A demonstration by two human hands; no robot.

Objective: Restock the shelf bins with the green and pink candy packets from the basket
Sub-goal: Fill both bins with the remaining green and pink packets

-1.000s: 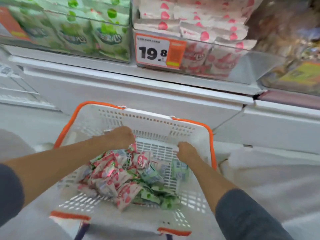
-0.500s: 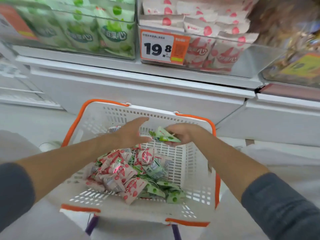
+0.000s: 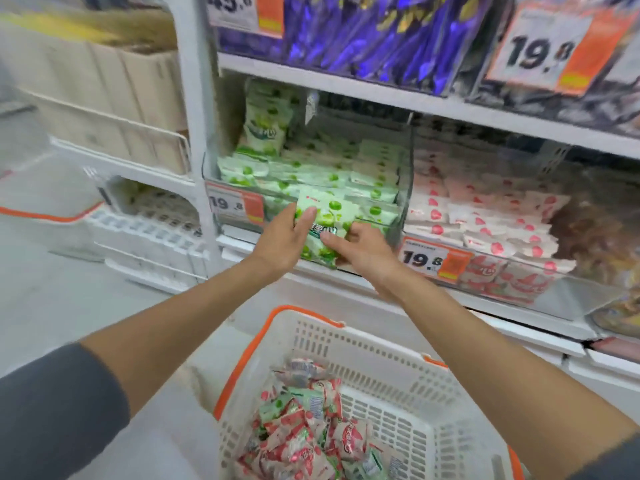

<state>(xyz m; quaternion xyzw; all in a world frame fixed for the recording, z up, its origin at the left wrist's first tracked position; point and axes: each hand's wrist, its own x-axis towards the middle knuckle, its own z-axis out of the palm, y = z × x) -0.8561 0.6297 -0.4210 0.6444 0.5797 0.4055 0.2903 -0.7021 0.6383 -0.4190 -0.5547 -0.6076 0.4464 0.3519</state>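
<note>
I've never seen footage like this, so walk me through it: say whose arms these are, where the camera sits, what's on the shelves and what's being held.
There is no machine here. These are a person's two bare arms, filmed by one wide-angle camera worn on their head, looking forward and down. The left hand and right hand reach towards a shop shelf. A clear bin holds green candy packets. The bin beside it on the right holds pink ones, with a 19.8 price tag on its front. Purple packets fill the shelf above. Below, a white basket with an orange rim holds mixed pink and green packets. Both hands are on a green packet at the green bin's front edge. Blur hides exactly how the fingers grip.
</note>
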